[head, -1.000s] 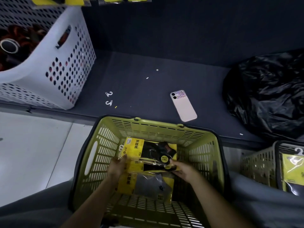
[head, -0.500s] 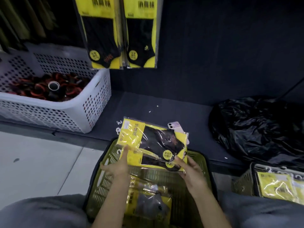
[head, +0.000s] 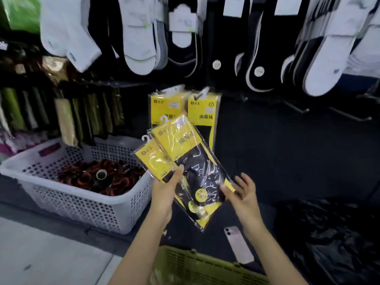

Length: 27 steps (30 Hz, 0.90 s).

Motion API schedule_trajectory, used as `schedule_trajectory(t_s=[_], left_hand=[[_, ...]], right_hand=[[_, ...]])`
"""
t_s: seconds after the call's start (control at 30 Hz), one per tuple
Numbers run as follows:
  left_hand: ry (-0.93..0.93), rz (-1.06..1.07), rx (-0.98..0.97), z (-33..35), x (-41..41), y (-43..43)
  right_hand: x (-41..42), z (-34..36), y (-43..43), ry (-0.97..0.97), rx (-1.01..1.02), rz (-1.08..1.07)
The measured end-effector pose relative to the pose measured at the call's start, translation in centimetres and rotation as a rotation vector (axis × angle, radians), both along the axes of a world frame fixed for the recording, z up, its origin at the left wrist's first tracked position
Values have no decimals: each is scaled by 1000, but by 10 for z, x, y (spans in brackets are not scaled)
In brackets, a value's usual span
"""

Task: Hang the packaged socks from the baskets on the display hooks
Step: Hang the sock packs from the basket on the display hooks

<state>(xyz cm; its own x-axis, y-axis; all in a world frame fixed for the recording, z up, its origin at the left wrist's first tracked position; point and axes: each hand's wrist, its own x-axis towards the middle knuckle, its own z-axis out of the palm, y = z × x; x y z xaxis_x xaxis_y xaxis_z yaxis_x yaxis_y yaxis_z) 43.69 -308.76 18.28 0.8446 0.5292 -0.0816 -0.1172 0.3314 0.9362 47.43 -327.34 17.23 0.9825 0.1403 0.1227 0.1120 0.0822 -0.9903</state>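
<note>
— Above the green basket (head: 205, 268), what does the left hand (head: 164, 194) have?

— It grips 2 sock packs, fanned out and tilted, with the thumb pressed on the plastic. The front pack (head: 191, 159) overlaps the rear pack (head: 151, 159). Both are yellow with black socks inside and have a small white hanger at the top.

— And the right hand (head: 243, 194)?

— Loose, fingers spread, holding nothing. Its nearest finger is at the lower right edge of the front pack; blur hides whether it touches.

— Where do the 2 packs sit against the display?

— Up in the air before the dark wall, just below 2 matching packs (head: 202, 112) that hang side by side.

— What else is nearby?

— On the left, a white basket (head: 82, 204) stands on the dark shelf (head: 287, 182), full of red and black things. A pink phone (head: 238, 245) lies on that shelf beyond the green basket, and a black plastic bag (head: 329, 243) is on the right. White socks (head: 135, 38) hang in a row overhead, and bare hooks (head: 296, 108) stick out to the right.
</note>
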Motion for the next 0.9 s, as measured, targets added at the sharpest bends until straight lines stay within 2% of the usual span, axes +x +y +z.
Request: schedule_trajectory(t_s=[0.1, 0.17, 0.23, 0.33, 0.47, 0.63, 0.77, 0.9], left_hand=[[31, -30, 210, 24, 2, 26], [44, -87, 369, 35, 2, 43], [18, -152, 447, 43, 3, 58], [-48, -158, 475, 51, 3, 78], [-81, -5, 448, 58, 9, 105], [-125, 45, 502, 62, 16, 129], [-94, 106, 465, 59, 16, 140], [-79, 195, 478, 58, 13, 153]], right_hand=[[19, 43, 21, -196, -68, 43], [29, 63, 39, -247, -89, 93], [35, 77, 58, -283, -102, 118], [44, 89, 84, -286, -63, 116], [54, 97, 112, -223, -62, 196], [61, 97, 142, -155, -82, 190], [65, 97, 158, -70, -38, 162], [70, 102, 167, -70, -25, 149]])
